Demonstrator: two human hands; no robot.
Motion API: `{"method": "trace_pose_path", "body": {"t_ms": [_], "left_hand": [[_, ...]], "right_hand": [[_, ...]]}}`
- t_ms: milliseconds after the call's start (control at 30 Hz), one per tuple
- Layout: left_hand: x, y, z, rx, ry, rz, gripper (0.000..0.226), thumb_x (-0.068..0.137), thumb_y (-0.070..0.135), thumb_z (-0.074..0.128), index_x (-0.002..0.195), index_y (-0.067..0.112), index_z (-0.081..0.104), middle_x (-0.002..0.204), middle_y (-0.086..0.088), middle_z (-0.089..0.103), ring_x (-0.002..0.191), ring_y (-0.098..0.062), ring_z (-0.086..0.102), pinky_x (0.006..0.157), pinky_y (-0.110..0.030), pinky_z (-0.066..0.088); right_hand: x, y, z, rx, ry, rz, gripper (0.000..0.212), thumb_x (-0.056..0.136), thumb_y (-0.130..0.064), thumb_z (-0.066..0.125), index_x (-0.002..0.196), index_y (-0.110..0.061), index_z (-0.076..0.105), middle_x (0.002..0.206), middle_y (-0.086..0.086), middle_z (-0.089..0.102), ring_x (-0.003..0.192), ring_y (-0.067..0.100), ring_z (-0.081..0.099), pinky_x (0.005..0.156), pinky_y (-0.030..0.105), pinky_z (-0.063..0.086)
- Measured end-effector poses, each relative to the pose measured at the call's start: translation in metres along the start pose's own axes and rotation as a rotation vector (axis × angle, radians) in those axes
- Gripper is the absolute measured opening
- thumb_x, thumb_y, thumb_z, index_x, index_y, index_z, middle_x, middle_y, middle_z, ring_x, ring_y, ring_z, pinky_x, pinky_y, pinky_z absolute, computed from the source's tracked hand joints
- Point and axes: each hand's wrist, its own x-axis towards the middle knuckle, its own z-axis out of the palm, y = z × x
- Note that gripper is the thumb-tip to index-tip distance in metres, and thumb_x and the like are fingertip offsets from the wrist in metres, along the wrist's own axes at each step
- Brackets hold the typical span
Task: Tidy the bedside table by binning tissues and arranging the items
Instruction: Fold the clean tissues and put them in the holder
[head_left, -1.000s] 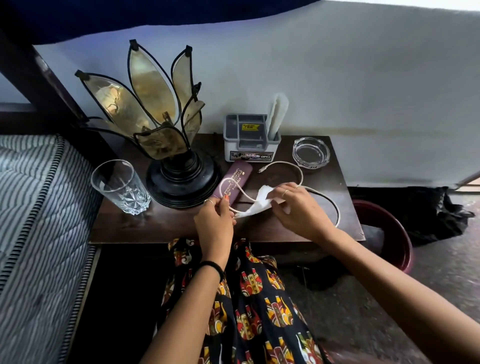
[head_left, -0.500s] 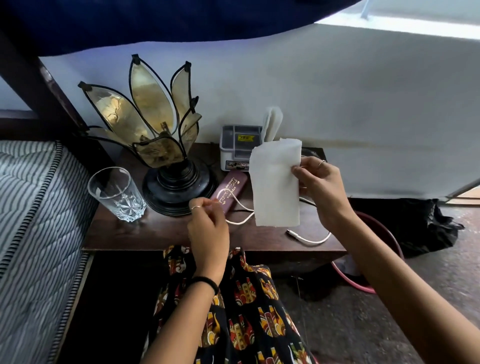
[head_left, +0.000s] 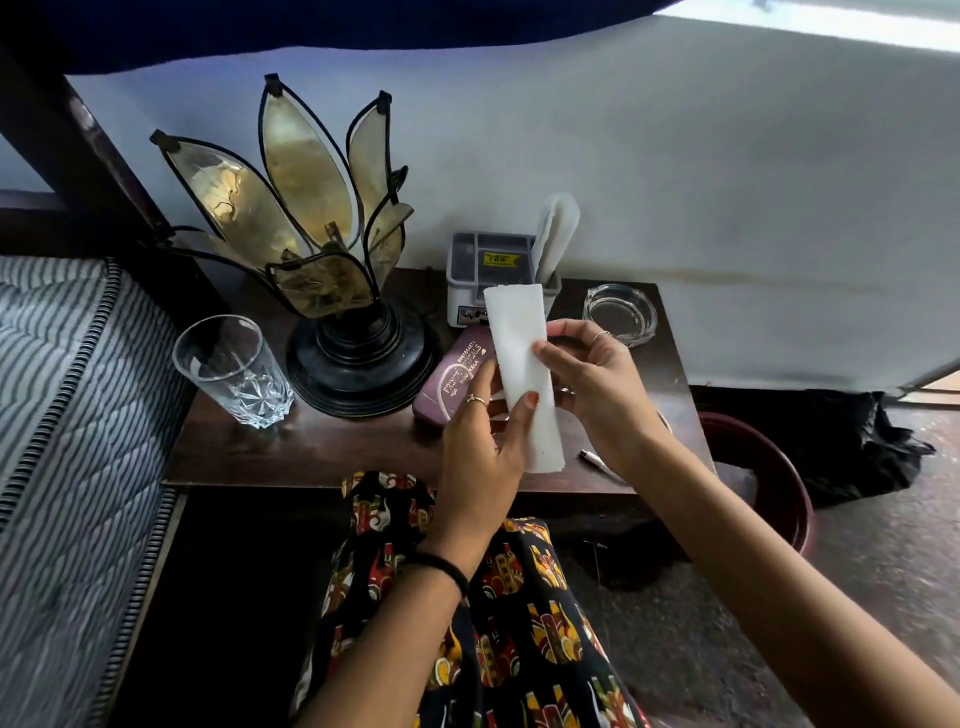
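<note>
From the head camera, both hands meet over the middle of the bedside table (head_left: 322, 457), holding a white tissue (head_left: 522, 374) upright as a narrow, folded strip. The left hand (head_left: 480, 441) pinches its lower part, thumb in front and fingers behind; the right hand (head_left: 597, 379) pinches the edge at about 3 o'clock from the strip's centre, thumb clamped on the paper. Held this way, off the wood and taut between two grips, the strip looks ready for another fold or for tucking away rather than crumpling, though that is a guess.

At 12 o'clock from the tissue stands a grey organiser box (head_left: 491, 270) with another white tissue (head_left: 558, 228) upright in its right slot. A maroon case (head_left: 449, 376) lies just behind the left hand. A petal lamp (head_left: 332, 270) sits at 10 o'clock, a drinking glass (head_left: 234, 371) at 9 o'clock, a glass ashtray (head_left: 621, 314) at 2 o'clock. A cable end (head_left: 592, 457) lies at 4 o'clock, near the table edge. A dark red bin (head_left: 763, 467) stands on the floor beyond that edge, within reach for discarding.
</note>
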Motion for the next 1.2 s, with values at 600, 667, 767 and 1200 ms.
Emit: {"method": "trace_pose_path", "body": {"t_ms": [600, 667, 767, 1200], "left_hand": [[0.014, -0.004, -0.021, -0.727, 0.198, -0.479, 0.018, 0.089, 0.008, 0.062, 0.106, 0.013, 0.059, 0.081, 0.009, 0.074, 0.075, -0.005, 0.070, 0.059, -0.026, 0.056], [0.015, -0.004, -0.024, -0.839, 0.205, -0.517, 0.019, 0.088, 0.006, 0.061, 0.105, 0.014, 0.060, 0.093, 0.004, 0.074, 0.081, -0.010, 0.072, 0.057, -0.024, 0.055], [0.017, -0.002, -0.026, -0.933, 0.203, -0.542, 0.024, 0.088, 0.004, 0.060, 0.106, 0.019, 0.061, 0.102, 0.000, 0.071, 0.085, -0.013, 0.070, 0.060, -0.023, 0.056], [0.017, 0.004, -0.028, -1.008, 0.109, -0.563, 0.031, 0.082, 0.002, 0.065, 0.111, 0.014, 0.061, 0.102, -0.003, 0.072, 0.092, -0.018, 0.070, 0.066, -0.026, 0.058]], "right_hand": [[-0.002, 0.006, -0.014, -0.047, 0.075, 0.030, 0.013, 0.091, -0.018, 0.058, 0.089, -0.009, 0.067, 0.079, 0.002, 0.062, 0.069, 0.010, 0.054, 0.064, 0.020, 0.045], [-0.011, 0.013, -0.026, 0.136, 0.133, 0.190, 0.029, 0.094, -0.036, 0.052, 0.096, -0.009, 0.063, 0.087, 0.007, 0.063, 0.079, 0.017, 0.058, 0.074, 0.027, 0.049], [-0.028, 0.034, -0.035, 0.324, 0.030, 0.340, 0.068, 0.077, -0.068, 0.047, 0.113, -0.011, 0.057, 0.109, 0.012, 0.068, 0.103, 0.027, 0.065, 0.088, 0.037, 0.053], [-0.019, 0.029, 0.000, 0.269, -0.088, 0.008, 0.021, 0.076, -0.008, 0.072, 0.097, -0.009, 0.070, 0.096, 0.011, 0.075, 0.086, 0.021, 0.071, 0.071, 0.022, 0.057]]}}
